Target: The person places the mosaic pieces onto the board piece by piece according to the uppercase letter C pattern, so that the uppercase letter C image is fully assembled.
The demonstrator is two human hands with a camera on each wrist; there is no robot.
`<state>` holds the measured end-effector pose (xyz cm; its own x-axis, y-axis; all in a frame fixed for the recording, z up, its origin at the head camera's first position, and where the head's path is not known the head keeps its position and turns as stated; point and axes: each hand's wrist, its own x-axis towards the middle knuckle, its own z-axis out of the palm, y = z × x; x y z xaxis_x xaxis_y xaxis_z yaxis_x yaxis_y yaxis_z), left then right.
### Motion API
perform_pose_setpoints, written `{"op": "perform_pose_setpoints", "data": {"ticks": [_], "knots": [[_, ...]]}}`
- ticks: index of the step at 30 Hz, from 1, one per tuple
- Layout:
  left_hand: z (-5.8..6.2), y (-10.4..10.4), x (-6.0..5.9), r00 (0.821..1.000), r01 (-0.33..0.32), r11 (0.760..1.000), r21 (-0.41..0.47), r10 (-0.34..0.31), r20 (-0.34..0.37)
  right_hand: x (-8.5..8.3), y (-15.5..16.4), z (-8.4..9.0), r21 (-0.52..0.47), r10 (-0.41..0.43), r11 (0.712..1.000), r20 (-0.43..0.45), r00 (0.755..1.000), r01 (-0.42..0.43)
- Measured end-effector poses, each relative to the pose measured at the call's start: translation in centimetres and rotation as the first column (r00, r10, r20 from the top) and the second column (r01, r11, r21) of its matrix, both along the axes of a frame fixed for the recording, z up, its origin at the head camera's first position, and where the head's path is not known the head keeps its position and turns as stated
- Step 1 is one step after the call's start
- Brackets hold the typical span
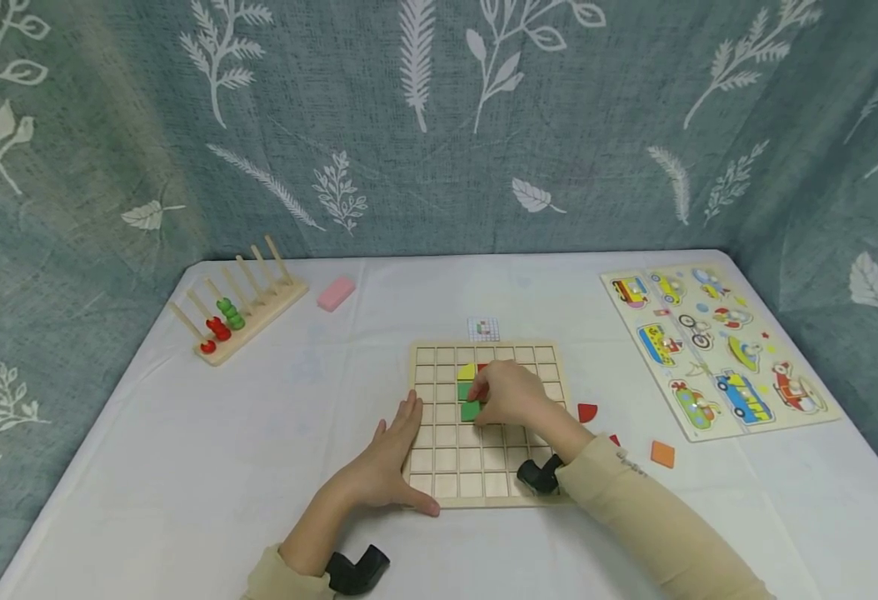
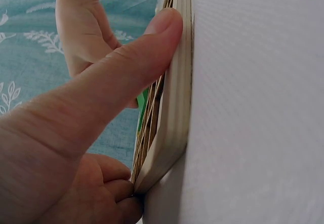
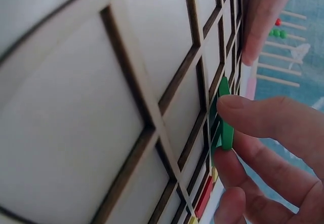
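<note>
A wooden grid board lies on the white table. My right hand is over its middle and pinches a green tile between thumb and fingers, the tile tilted over a cell. In the cells just beyond sit a second green tile, a yellow piece and a red piece. My left hand rests flat against the board's near left corner, fingers straight along the left side. Its thumb presses the board's front edge.
A wooden peg rack with red and green beads stands at the back left, with a pink block beside it. A vehicle puzzle board lies at the right. Loose red and orange pieces lie right of the grid. A small card lies behind it.
</note>
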<state>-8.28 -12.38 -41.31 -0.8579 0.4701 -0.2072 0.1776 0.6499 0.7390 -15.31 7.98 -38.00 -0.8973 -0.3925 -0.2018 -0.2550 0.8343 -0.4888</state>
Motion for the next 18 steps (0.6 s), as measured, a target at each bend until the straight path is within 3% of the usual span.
{"op": "perform_pose_setpoints", "data": {"ticks": [18], "knots": [[-0.12,-0.10,-0.09,1.000,0.022,1.000,0.006,-0.022,-0.008,0.10,-0.07,-0.37,-0.018,-0.020,1.000,0.001,1.000,0.020]]}}
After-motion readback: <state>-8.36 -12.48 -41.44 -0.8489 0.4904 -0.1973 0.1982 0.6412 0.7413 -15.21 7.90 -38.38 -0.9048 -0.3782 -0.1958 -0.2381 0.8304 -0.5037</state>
